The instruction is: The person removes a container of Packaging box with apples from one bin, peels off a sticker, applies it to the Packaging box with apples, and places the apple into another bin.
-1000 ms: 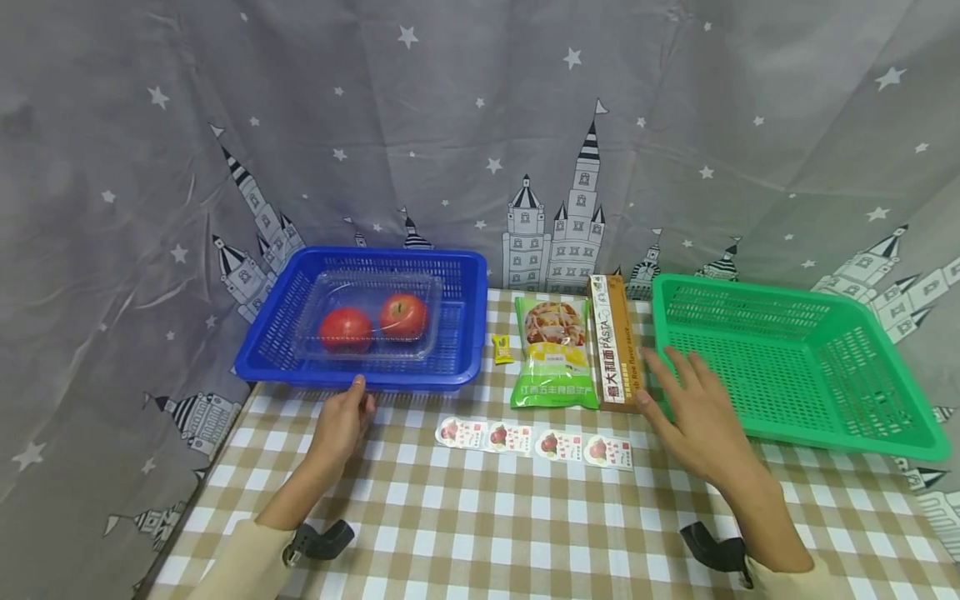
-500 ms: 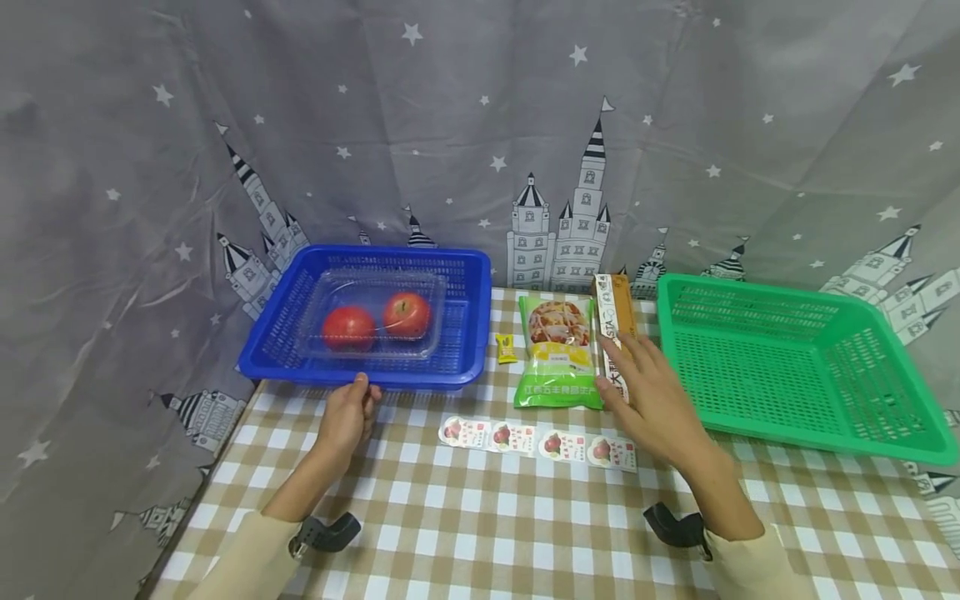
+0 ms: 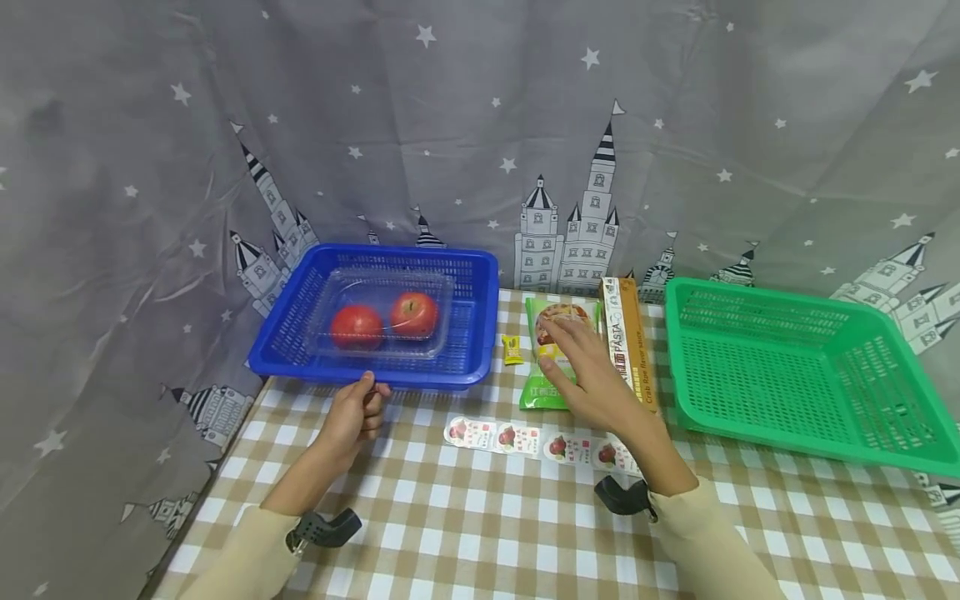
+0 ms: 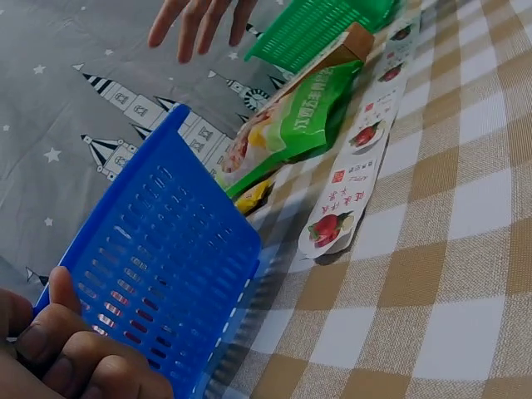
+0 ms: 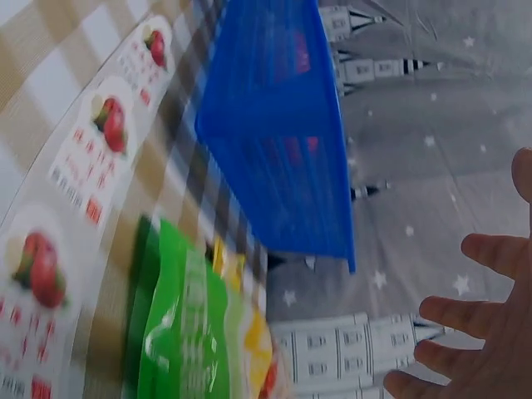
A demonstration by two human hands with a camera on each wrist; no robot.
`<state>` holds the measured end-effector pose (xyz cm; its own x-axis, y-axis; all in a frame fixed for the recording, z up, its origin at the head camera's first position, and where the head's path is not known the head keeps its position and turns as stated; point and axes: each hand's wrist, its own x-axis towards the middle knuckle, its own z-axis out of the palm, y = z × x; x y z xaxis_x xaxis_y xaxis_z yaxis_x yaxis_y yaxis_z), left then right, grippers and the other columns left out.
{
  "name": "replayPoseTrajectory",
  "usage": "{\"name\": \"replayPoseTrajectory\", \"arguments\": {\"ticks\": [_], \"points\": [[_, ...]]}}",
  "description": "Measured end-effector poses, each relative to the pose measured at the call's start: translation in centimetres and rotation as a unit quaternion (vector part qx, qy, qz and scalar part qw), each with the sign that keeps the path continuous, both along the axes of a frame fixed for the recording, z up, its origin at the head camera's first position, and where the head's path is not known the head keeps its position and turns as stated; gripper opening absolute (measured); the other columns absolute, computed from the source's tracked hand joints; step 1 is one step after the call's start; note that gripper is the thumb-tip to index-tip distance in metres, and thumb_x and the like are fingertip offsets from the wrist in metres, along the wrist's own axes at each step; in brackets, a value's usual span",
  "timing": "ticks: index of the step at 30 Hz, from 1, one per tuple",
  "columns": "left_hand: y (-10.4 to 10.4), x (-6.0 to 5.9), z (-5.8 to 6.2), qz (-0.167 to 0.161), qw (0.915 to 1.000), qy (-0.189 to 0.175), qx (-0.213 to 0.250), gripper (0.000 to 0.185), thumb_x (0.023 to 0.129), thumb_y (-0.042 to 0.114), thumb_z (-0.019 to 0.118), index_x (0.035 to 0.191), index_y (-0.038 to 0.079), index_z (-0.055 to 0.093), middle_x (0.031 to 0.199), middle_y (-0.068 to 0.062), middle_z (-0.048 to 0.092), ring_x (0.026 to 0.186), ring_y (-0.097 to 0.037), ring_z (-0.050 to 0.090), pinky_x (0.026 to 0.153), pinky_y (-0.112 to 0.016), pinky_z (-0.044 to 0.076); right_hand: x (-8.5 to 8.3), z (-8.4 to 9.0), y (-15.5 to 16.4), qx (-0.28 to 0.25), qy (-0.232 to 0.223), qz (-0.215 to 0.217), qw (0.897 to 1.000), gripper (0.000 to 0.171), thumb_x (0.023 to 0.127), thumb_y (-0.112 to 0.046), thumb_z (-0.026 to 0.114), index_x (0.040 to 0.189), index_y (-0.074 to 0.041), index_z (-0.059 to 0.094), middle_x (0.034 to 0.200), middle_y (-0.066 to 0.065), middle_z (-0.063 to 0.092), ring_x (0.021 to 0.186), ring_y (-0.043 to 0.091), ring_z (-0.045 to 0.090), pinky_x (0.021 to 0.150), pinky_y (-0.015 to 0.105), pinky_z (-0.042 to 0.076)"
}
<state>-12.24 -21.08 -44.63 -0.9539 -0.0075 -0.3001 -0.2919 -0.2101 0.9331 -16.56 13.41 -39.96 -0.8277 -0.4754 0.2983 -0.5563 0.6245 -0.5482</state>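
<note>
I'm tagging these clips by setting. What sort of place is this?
Probably a staged tabletop set, not a real kitchen: a checked tablecloth, a grey star-and-castle curtain hung close behind, and a blue basket and green basket flanking packaged food.

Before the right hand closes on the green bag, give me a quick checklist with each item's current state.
1. Right hand over green bag, fingers spread: ok.
2. Grip on the bag: not ok, none yet; contact cannot tell.
3. Left hand holding blue basket front rim: ok.
4. Pasta box beside the bag, clear of the fingers: cannot tell.
5. Green basket empty: ok.
6. Sticker strip flat on table, under the wrist: ok.
</note>
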Motion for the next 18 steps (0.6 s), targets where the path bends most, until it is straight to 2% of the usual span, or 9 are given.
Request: {"name": "replayPoseTrajectory", "arguments": {"ticks": [7, 12, 15, 18], "points": [[-0.1, 0.1, 0.0, -0.025, 0.9992, 0.014, 0.028, 0.039, 0.103, 0.033, 0.026, 0.085, 0.006, 0.048, 0.052, 0.009, 0.025, 0.043, -0.003, 0.021, 0.041, -0.021, 0.015, -0.6, 0.9, -3.3, -0.066, -0.057, 0.056, 0.995, 0.05, 0.1, -0.044, 0.031, 0.146, -0.026, 0.027, 0.149, -0.004, 0.025, 0.137, 0.019, 0.018, 0.107, 0.051, 0.016], [-0.3, 0.2, 0.0, -0.031, 0.9983, 0.013, 0.048, 0.038, 0.103, 0.032, 0.026, 0.085, 0.007, 0.048, 0.054, 0.008, 0.025, 0.043, -0.003, 0.021, 0.042, -0.022, 0.013, -1.4, 1.0, -5.6, -0.105, -0.085, 0.083, 0.987, 0.049, 0.099, -0.046, 0.031, 0.145, -0.029, 0.028, 0.147, -0.007, 0.03, 0.134, 0.014, 0.025, 0.106, 0.045, 0.022], [-0.4, 0.2, 0.0, -0.033, 0.9979, 0.012, 0.054, 0.038, 0.103, 0.032, 0.026, 0.084, 0.008, 0.048, 0.055, 0.008, 0.025, 0.043, -0.002, 0.021, 0.042, -0.022, 0.013, -2.0, 1.1, -6.8, -0.143, -0.128, 0.095, 0.977, 0.05, 0.1, -0.045, 0.03, 0.145, -0.026, 0.029, 0.146, -0.007, 0.03, 0.132, 0.013, 0.029, 0.105, 0.041, 0.027], [-0.5, 0.2, 0.0, -0.038, 0.9975, 0.011, 0.059, 0.038, 0.103, 0.032, 0.026, 0.084, 0.008, 0.048, 0.055, 0.008, 0.025, 0.044, -0.002, 0.021, 0.042, -0.022, 0.012, -2.6, 1.3, -8.0, -0.188, -0.193, 0.101, 0.958, 0.052, 0.099, -0.047, 0.029, 0.146, -0.025, 0.029, 0.146, -0.006, 0.032, 0.131, 0.013, 0.032, 0.102, 0.038, 0.032]]}}
